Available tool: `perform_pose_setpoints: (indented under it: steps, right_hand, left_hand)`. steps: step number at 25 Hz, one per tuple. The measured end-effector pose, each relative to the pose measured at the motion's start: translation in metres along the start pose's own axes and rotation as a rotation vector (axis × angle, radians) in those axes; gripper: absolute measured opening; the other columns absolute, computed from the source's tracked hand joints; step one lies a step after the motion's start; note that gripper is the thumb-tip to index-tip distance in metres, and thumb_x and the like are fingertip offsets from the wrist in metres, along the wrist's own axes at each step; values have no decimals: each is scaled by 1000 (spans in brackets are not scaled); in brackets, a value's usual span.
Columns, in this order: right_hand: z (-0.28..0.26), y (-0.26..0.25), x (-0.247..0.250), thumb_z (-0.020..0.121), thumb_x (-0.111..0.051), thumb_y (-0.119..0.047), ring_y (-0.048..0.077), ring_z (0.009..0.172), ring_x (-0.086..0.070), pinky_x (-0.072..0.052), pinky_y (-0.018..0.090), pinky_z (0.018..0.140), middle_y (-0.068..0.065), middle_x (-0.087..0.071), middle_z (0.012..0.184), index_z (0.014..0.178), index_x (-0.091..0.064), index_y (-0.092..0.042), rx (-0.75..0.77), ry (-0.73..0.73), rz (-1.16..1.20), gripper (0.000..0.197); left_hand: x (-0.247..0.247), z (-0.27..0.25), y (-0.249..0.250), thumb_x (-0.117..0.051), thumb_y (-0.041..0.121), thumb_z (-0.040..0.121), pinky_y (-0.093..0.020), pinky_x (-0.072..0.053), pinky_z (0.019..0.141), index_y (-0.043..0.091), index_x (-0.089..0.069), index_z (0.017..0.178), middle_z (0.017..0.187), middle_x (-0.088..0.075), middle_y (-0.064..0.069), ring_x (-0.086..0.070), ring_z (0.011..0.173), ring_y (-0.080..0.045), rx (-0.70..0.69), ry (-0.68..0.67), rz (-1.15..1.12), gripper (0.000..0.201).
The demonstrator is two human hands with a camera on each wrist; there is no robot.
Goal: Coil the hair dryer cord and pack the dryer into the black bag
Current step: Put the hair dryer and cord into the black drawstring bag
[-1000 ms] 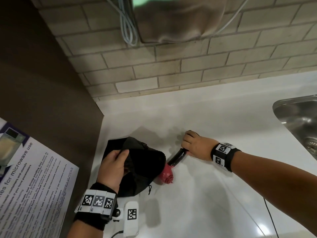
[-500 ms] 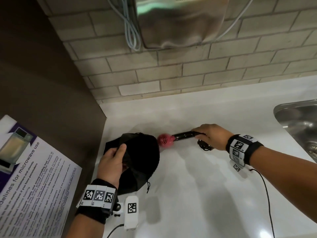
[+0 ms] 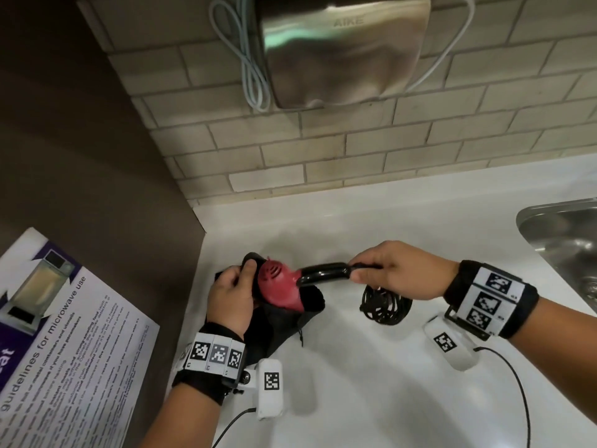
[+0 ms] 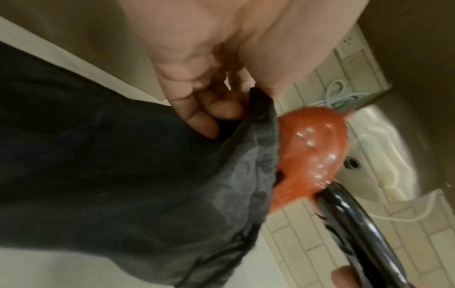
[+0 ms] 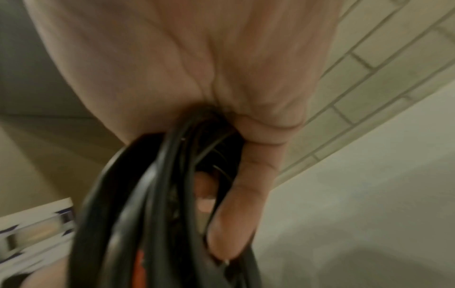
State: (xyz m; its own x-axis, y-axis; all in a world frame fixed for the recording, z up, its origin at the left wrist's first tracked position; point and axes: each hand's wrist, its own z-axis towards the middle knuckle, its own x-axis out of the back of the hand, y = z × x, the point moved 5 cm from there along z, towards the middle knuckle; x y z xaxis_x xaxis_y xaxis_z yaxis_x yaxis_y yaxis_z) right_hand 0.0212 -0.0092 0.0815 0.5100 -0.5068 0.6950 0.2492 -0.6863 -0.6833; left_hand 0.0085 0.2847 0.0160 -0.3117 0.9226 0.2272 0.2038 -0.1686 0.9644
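Observation:
A red hair dryer with a black handle hangs over the mouth of the black bag on the white counter, its red body partly inside the opening. My left hand pinches the bag's rim and holds it up and open; the left wrist view shows my fingers curled over the black fabric beside the red dryer. My right hand grips the handle's end together with the coiled black cord, which hangs in loops below it. The cord loops fill the right wrist view.
A steel hand dryer is mounted on the tiled wall above. A steel sink lies at the right edge. A printed microwave notice lies on the left, beside a brown side wall. White counter stretches toward me.
My right hand lifted the dryer off the counter, swung it left and brought its red body into the bag's mouth. My left hand raised the rim. The coiled cord now hangs under my right hand.

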Motion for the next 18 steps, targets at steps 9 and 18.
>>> perform_pose_setpoints:
  steps: [9,18]
  right_hand:
    - [22,-23,-55,100,-57,-28,23,58,-53,-44,31,58,7,-58,63,75,-66,-2,-260,56,164,37]
    - [38,-18,-90,106,-48,-6,33,90,-73,-62,47,82,20,-74,100,113,-65,2,-571,169,1438,20]
  left_hand:
    - [-26,-41,38,-47,36,107,-13,-41,58,26,-50,75,65,-53,13,-53,62,-5,-441,-146,216,33]
    - [-40,-60,17,-51,30,106,-14,-52,68,16,-67,86,83,-74,0,-69,79,-8,-319,-116,73,30]
